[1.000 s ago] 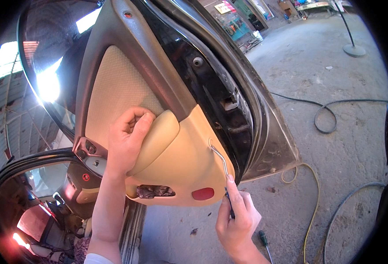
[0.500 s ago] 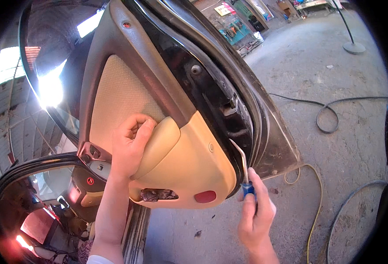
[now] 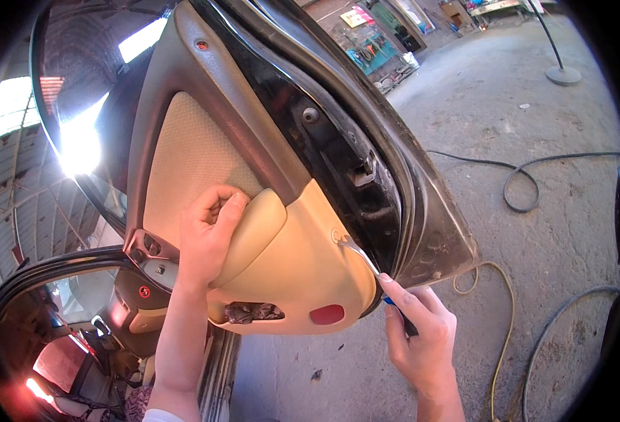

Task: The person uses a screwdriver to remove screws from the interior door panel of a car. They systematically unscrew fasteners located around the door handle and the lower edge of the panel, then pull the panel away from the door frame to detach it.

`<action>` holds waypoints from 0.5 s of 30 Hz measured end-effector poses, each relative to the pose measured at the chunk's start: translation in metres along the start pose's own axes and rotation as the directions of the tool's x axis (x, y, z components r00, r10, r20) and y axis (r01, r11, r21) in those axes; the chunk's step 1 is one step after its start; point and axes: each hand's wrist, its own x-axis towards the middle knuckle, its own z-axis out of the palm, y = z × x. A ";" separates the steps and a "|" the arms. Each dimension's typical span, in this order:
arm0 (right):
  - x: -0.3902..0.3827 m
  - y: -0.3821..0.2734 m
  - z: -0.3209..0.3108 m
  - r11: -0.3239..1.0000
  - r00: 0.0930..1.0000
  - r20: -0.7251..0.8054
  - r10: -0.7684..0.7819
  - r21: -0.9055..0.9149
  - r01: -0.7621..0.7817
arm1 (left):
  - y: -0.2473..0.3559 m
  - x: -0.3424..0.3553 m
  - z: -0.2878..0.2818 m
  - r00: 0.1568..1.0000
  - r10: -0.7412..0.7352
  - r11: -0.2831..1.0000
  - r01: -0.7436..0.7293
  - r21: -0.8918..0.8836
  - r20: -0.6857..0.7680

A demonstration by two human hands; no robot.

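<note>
A beige and brown car door panel (image 3: 303,281) is fixed to an open black door. My left hand (image 3: 210,225) is closed over the edge of its padded armrest (image 3: 257,224), fingers curled behind the edge. In my right hand (image 3: 422,327) is a pry tool (image 3: 365,257) with a bent metal shaft and a blue handle, which the fingers mostly cover. Its tip touches or nearly touches a small round plug (image 3: 336,235) in the beige part. Below lie a red reflector (image 3: 327,314) and an oblong opening (image 3: 254,312) with crumpled dark material inside.
The black door edge (image 3: 373,179) with its latch runs beyond the panel. A dark hose (image 3: 521,169) and a yellow cable (image 3: 513,316) lie on the concrete floor to the right. A stand with a round base (image 3: 563,75) is farther off. The car interior (image 3: 64,337) shows lower left.
The pry tool's tip has moved left from the black door edge to the round plug, its shaft now more slanted. My right hand has turned and shifted slightly. My left hand stays put.
</note>
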 end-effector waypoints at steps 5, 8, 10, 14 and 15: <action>0.009 -0.013 -0.013 0.999 0.996 0.087 0.034 -0.030 -0.031 | -0.002 0.000 0.001 1.000 0.001 1.000 -0.001 0.004 -0.017; 0.017 -0.016 -0.020 0.995 0.994 0.104 -0.017 -0.100 0.028 | -0.001 0.000 0.001 1.000 -0.009 1.000 0.009 0.014 -0.020; 0.019 -0.014 -0.020 0.986 0.992 0.107 -0.070 -0.142 0.085 | 0.001 0.001 0.002 1.000 -0.012 1.000 0.012 0.016 -0.023; 0.013 -0.012 -0.011 0.999 0.998 0.057 -0.012 -0.044 0.015 | 0.005 0.003 0.005 1.000 -0.016 1.000 0.016 0.023 -0.016; 0.010 -0.012 -0.006 1.000 0.999 0.036 0.019 0.001 -0.019 | 0.005 0.003 0.005 1.000 -0.014 0.999 0.015 0.030 -0.009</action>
